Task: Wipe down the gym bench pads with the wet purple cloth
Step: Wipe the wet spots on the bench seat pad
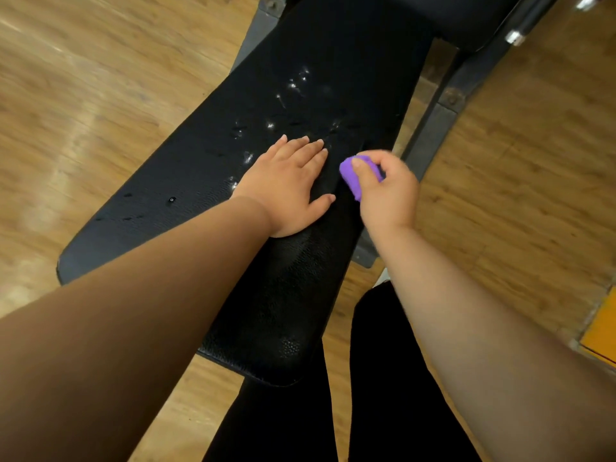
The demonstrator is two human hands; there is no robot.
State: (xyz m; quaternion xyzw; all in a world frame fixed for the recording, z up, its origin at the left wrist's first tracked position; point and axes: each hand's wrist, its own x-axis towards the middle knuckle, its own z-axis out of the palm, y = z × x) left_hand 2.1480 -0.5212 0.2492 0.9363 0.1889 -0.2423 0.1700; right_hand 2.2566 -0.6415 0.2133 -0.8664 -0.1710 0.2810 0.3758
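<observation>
A long black bench pad point(206, 181) runs from the lower middle up toward the top right. Wet droplets and streaks glisten on its middle part. My left hand point(290, 185) lies flat on the pad with fingers straight. Just to its right, my right hand point(386, 191) grips a bunched purple cloth point(351, 173) against the pad's right edge. Most of the cloth is hidden inside the fist. A second black pad point(466, 15) sits at the top right.
The grey metal bench frame point(430, 128) runs along the pad's right side, with a chrome bar point(520, 31) at the top right. Wooden floor point(83, 95) surrounds the bench. My black-clad legs point(383, 395) stand at the pad's near end. An orange object point(600, 331) sits at the right edge.
</observation>
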